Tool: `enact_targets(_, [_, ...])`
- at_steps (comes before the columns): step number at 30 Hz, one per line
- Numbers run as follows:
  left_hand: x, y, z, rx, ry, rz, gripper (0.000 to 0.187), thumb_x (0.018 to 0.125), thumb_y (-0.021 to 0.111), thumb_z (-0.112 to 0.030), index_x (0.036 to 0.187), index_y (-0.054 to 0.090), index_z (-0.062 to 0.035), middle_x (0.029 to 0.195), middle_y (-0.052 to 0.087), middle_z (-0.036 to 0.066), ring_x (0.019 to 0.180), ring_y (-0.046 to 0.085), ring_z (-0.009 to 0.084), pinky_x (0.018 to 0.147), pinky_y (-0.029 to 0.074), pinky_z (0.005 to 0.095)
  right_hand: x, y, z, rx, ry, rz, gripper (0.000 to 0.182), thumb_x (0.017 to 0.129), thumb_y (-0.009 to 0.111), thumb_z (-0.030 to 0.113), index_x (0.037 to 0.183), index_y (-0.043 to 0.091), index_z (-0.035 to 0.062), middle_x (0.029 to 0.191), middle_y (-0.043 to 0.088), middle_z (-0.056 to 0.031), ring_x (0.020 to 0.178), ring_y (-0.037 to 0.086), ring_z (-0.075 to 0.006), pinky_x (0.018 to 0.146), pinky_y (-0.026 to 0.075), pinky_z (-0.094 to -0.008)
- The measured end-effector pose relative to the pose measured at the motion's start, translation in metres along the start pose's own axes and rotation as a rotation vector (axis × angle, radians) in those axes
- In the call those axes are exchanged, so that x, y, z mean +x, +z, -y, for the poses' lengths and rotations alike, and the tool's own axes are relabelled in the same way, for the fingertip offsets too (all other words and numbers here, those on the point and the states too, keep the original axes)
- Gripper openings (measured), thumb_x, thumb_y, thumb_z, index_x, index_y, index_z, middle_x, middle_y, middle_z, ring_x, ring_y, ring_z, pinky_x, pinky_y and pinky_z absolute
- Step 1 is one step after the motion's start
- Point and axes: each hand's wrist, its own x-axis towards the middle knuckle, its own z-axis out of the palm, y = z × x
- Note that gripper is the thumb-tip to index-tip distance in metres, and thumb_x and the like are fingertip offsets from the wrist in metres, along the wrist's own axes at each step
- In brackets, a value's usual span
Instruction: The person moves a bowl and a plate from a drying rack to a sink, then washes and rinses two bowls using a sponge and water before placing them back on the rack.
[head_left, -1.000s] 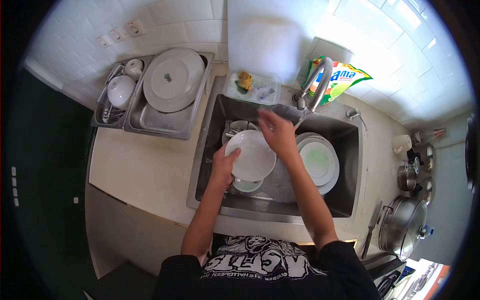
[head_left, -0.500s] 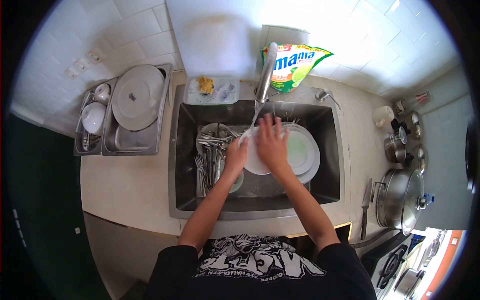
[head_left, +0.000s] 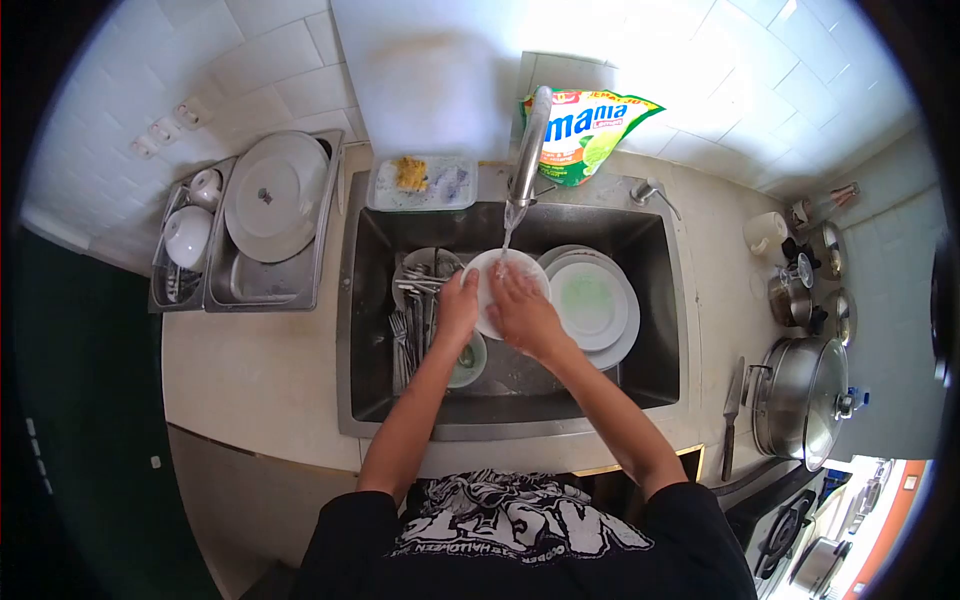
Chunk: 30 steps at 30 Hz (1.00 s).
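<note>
Under the metal tap [head_left: 533,145], left hand [head_left: 459,310] clasps a round, probably ceramic plate [head_left: 484,270], right hand [head_left: 525,310] spread across it

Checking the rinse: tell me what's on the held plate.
The right hand lies over the plate, with water falling there; the left hand overlaps its edge. The part beneath them is hidden.

room between the forearms [head_left: 609,394] at the sink front [head_left: 500,432]; stacked plates [head_left: 588,303] block right, faucet [head_left: 533,150] behind
</note>
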Motion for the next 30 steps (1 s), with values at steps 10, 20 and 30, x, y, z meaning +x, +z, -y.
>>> enact_targets(10, [0.002, -0.046, -0.013, 0.145, 0.033, -0.001, 0.029, 0.093, 0.051, -0.019, 0.099, 0.059, 0.0077, 0.083, 0.064, 0.018, 0.075, 0.060, 0.0197, 0.070, 0.045, 0.0354, 0.042, 0.018, -0.018, 0.013, -0.121, -0.179, 0.048, 0.086, 0.058, 0.022, 0.131, 0.048, 0.0081, 0.137, 0.046, -0.0140, 0.124, 0.045, -0.0350, 0.106, 0.033, -0.0428])
enact_targets(20, [0.008, -0.065, -0.006, -0.166, -0.062, -0.046, 0.024, 0.089, 0.061, -0.015, 0.104, 0.063, 0.0030, 0.088, 0.066, 0.007, 0.075, 0.059, 0.0125, 0.067, 0.048, 0.0289, 0.062, 0.029, -0.029, 1.621, 0.586, 0.381, 0.038, 0.086, 0.059, 0.018, 0.118, 0.055, -0.0031, 0.099, 0.065, -0.0110, 0.088, 0.063, -0.0174, 0.076, 0.051, -0.0319])
enact_targets(30, [0.011, -0.008, 0.010, -0.587, -0.248, 0.432, 0.020, 0.090, 0.060, -0.014, 0.105, 0.058, -0.0016, 0.098, 0.063, 0.009, 0.085, 0.063, 0.0181, 0.071, 0.055, 0.0338, 0.027, -0.089, -0.019, 0.469, 0.258, -0.100, 0.034, 0.084, 0.053, 0.008, 0.119, 0.057, 0.0054, 0.093, 0.064, -0.0246, 0.085, 0.063, -0.0376, 0.075, 0.048, -0.0422])
